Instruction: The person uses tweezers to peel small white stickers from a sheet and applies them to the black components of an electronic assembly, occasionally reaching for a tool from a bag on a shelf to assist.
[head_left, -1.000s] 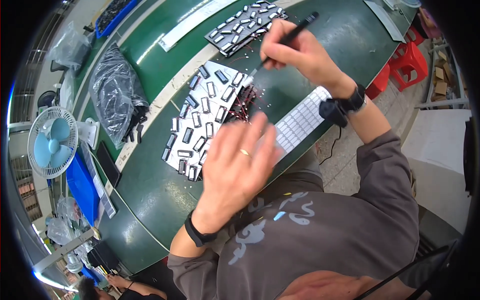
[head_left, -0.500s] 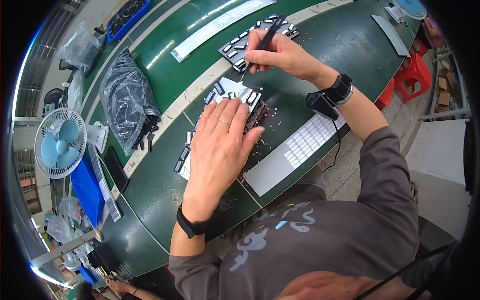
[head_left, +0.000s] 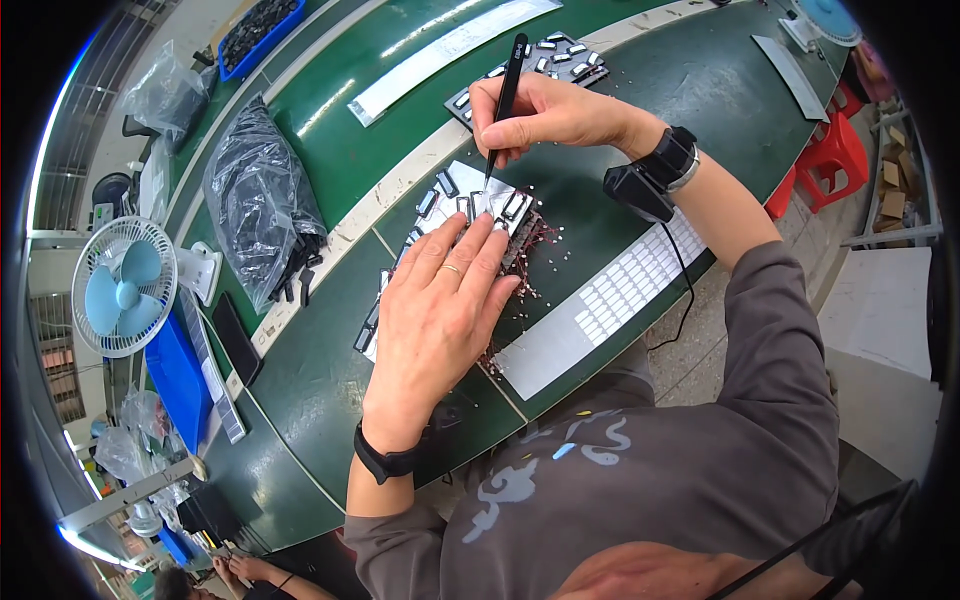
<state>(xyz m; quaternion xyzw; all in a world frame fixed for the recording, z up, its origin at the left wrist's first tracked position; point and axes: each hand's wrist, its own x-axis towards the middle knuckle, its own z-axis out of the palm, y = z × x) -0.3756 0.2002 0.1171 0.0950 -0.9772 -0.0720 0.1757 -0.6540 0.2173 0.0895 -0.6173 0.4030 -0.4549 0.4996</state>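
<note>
My right hand (head_left: 535, 118) pinches a pair of black tweezers (head_left: 513, 75), held nearly upright. Their tip points down at a white sheet-like surface (head_left: 466, 180) that carries several small black rectangular parts with pale tops. Fingers stretched out, my left hand (head_left: 440, 305) lies flat over the middle of that piece and hides much of it. Its fingertips rest close to one of the small black parts (head_left: 476, 205), just below the tweezer tip. Thin dark red wires (head_left: 530, 240) stick out along the piece's right edge. Whether the tip grips anything is too small to tell.
A second board of similar parts (head_left: 560, 62) lies beyond my right hand. A sheet of white labels (head_left: 625, 290) lies to the right, with tiny white bits scattered nearby. Leftward are a black plastic bag (head_left: 262, 195), a phone (head_left: 235, 338), a blue tray (head_left: 180, 375) and a fan (head_left: 125, 290).
The tweezers have turned from a slant to nearly upright, and my right hand has shifted slightly left and down. My left hand stays flat on the piece, its fingertips slightly moved.
</note>
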